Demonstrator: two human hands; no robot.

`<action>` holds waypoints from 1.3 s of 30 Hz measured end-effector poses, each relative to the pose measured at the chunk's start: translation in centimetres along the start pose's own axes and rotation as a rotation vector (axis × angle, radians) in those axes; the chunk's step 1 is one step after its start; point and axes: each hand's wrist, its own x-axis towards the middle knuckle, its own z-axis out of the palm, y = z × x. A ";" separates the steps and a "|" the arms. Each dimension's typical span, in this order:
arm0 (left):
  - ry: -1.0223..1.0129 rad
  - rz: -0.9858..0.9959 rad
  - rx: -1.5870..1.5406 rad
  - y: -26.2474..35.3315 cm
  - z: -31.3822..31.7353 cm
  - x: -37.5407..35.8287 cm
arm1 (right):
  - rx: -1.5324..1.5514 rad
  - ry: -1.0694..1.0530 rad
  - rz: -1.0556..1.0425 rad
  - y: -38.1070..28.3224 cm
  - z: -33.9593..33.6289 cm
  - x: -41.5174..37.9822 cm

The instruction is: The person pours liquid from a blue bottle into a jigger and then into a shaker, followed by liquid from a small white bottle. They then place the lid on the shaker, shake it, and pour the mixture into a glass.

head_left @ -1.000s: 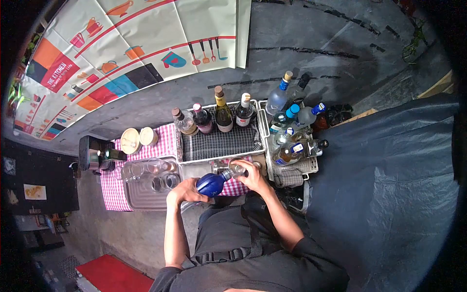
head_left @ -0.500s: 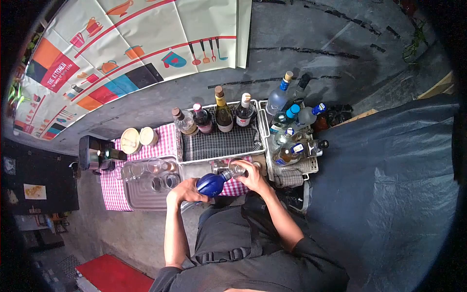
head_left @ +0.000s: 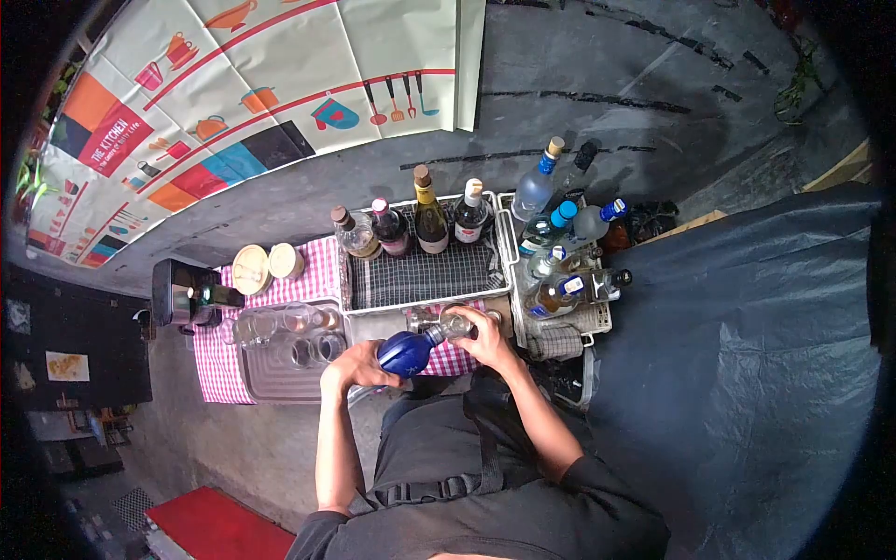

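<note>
My left hand [head_left: 354, 365] is closed around a dark blue bottle [head_left: 405, 354]. The bottle lies tilted, its neck pointing right and slightly up in the view, toward a small clear glass [head_left: 455, 326]. That glass is gripped in the fingers of my right hand [head_left: 484, 339], and its rim is at the bottle's mouth. Whether the two touch, or liquid is flowing, I cannot make out. Beneath them is a pink checked cloth [head_left: 457, 361]. Just beyond, other small glassware [head_left: 417, 318] lies partly hidden.
On the left, a ribbed tray [head_left: 280, 378] holds several upturned clear glasses [head_left: 301, 318]. Ahead, a white wire basket [head_left: 420, 304] carries several bottles along its back. Another basket [head_left: 597, 329] at right is crowded with bottles. Two pale-lidded tubs [head_left: 250, 270] stand near a black appliance [head_left: 174, 294].
Both hands keep the bottle and glass together in nearly the same spot. The view has shifted very slightly; nothing was let go or picked up.
</note>
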 end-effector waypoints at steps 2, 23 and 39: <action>0.019 0.039 -0.009 0.6 -0.1 -0.3 | 0.039 -0.001 0.038 0.3 0.2 -0.1; 0.170 0.329 -0.538 -5.6 4.9 2.0 | -0.504 0.031 -0.069 2.3 -0.5 0.8; 0.180 0.264 -0.449 -4.2 4.3 0.9 | -0.408 0.001 -0.010 1.2 -0.3 1.4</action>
